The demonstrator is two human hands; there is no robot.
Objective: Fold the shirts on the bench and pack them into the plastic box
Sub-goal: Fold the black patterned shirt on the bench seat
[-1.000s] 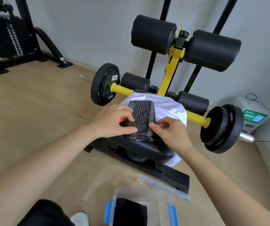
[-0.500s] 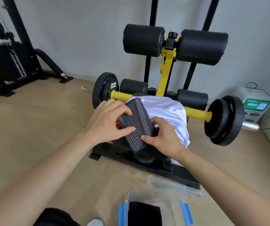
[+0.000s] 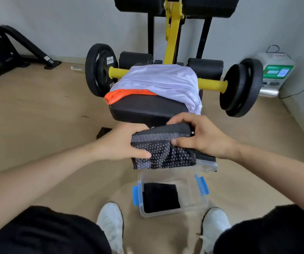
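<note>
A folded dark shirt with white dots [image 3: 163,151] hangs in the air between the bench and the box. My left hand [image 3: 123,143] grips its left end and my right hand [image 3: 201,135] grips its right end. Below it on the floor stands the clear plastic box [image 3: 195,202] with blue latches, and a folded black shirt [image 3: 160,197] lies inside. On the black bench pad [image 3: 147,109] lie a white shirt [image 3: 164,79] and, under its left edge, an orange shirt [image 3: 122,95].
The box lid [image 3: 207,165] lies on the floor just behind the box. A barbell with a yellow bar [image 3: 211,85] and black plates crosses behind the bench. My white shoes [image 3: 111,222] flank the box. A white device [image 3: 276,70] sits by the right wall.
Both hands lifted the dotted shirt off the bench and brought it towards me, over the box. The view tilted down, so the box and my shoes now show.
</note>
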